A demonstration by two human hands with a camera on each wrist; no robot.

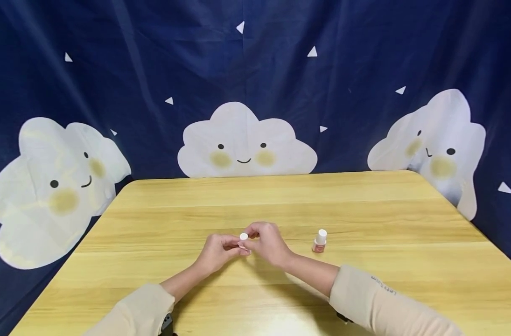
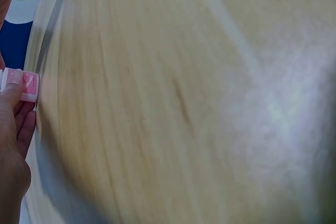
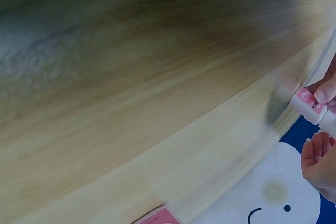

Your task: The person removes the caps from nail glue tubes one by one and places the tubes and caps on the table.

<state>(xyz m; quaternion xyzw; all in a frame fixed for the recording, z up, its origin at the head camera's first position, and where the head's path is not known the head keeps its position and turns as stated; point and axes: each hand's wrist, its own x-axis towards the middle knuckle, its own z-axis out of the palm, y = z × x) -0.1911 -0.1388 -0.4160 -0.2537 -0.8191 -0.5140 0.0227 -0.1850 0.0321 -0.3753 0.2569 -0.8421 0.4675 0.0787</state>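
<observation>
My left hand [image 1: 215,253] grips a small white bottle [image 2: 29,86] with a pink label, its thumb lying over the label. The bottle's white cap [image 1: 243,236] points up in the head view, and my right hand [image 1: 271,243] pinches around it with thumb and fingertips. In the right wrist view the bottle's base end shows beyond the left fingers, and part of the cap is cut off by the frame edge. A second small bottle [image 1: 319,242], with a white cap and pink label, stands upright on the table to the right of my hands.
The light wooden table [image 1: 255,196] spreads out under both forearms, with rounded far corners. Behind it hangs a dark blue curtain [image 1: 276,60] printed with white smiling clouds and small triangles.
</observation>
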